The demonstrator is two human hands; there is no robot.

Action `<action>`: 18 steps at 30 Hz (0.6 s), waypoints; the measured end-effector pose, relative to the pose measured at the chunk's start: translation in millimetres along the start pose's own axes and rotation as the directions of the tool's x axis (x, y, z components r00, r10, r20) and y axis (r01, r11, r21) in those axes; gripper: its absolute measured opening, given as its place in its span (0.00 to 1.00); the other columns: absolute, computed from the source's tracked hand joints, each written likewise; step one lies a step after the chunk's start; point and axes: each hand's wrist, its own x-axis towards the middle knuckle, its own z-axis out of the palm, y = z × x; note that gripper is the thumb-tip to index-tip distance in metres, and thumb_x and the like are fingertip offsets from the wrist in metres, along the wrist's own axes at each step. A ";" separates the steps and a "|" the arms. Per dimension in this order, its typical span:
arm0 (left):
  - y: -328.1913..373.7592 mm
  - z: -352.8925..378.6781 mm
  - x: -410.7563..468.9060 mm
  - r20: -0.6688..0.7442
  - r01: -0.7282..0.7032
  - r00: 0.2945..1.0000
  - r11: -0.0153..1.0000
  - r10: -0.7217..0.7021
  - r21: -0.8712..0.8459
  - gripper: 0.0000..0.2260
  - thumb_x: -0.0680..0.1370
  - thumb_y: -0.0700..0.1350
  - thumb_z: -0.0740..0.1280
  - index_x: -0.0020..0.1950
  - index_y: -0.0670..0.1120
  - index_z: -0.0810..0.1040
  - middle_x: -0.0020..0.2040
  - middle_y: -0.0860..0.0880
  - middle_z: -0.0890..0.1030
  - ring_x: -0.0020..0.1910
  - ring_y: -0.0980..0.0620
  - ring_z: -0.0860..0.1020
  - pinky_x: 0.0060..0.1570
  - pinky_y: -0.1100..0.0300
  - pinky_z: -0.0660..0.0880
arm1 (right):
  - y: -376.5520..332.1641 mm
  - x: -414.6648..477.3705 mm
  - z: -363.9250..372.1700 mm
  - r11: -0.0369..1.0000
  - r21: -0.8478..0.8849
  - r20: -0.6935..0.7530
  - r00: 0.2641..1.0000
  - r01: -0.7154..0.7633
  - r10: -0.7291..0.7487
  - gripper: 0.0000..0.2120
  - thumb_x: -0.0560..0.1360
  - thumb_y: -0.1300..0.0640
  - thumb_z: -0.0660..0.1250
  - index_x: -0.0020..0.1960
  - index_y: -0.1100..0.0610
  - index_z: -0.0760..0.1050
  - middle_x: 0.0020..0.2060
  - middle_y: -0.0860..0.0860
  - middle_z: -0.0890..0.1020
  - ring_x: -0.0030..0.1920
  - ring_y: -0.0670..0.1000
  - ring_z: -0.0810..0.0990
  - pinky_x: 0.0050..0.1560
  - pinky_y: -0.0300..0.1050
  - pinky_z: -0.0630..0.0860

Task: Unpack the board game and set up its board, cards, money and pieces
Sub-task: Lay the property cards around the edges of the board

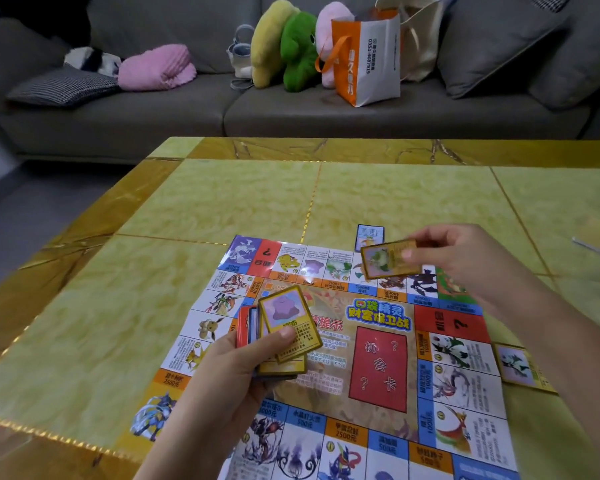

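The paper game board (378, 368) lies flat on the yellow marble table (222, 202). My left hand (236, 372) grips a stack of cards (281, 334) over the board's left half; the top card has a gold border and a purple creature. My right hand (465, 258) pinches a single gold-bordered card (385, 259) above the board's far edge. A blue-bordered card (369, 235) lies on the table just beyond that edge. Another gold-bordered card (520, 367) lies beside the board's right edge.
A grey sofa (291, 112) stands behind the table with cushions, a pink blanket (156, 67), plush toys (291, 46) and an orange and white bag (368, 57). A thin light object (596, 249) lies at the table's right edge.
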 end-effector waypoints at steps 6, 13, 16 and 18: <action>2.7 0.0 -0.4 0.001 0.008 1.000 0.999 -0.008 -0.034 0.15 0.64 0.36 0.69 0.49 0.34 0.77 0.36 0.40 0.84 0.27 0.47 0.81 0.24 0.62 0.77 | -12.9 29.2 1.2 1.000 0.004 0.049 0.999 0.011 -0.011 0.04 0.78 0.62 0.63 0.46 0.58 0.76 0.37 0.54 0.81 0.32 0.47 0.77 0.32 0.38 0.73; 3.2 1.0 0.6 0.012 0.008 1.000 0.999 -0.008 -0.036 0.13 0.64 0.35 0.68 0.48 0.34 0.77 0.35 0.40 0.83 0.25 0.46 0.81 0.24 0.62 0.77 | -19.7 62.1 8.8 0.986 -0.140 0.044 0.996 0.085 -0.080 0.03 0.76 0.62 0.68 0.49 0.56 0.76 0.32 0.53 0.80 0.28 0.47 0.73 0.26 0.36 0.68; 2.6 0.7 2.2 0.010 0.013 1.000 0.999 -0.013 -0.040 0.15 0.64 0.36 0.68 0.49 0.34 0.77 0.35 0.40 0.83 0.25 0.46 0.81 0.23 0.62 0.77 | -24.6 73.6 14.6 0.984 -0.152 0.046 0.995 0.093 -0.087 0.05 0.75 0.62 0.69 0.49 0.56 0.76 0.32 0.52 0.80 0.26 0.44 0.72 0.26 0.35 0.67; 2.5 0.8 2.8 0.009 0.014 1.000 0.999 -0.013 -0.044 0.16 0.64 0.35 0.68 0.50 0.34 0.76 0.35 0.40 0.83 0.25 0.46 0.81 0.23 0.62 0.76 | -26.3 78.3 17.6 0.984 -0.139 0.056 0.993 0.111 -0.104 0.04 0.75 0.63 0.69 0.47 0.55 0.76 0.31 0.52 0.79 0.25 0.43 0.72 0.25 0.35 0.67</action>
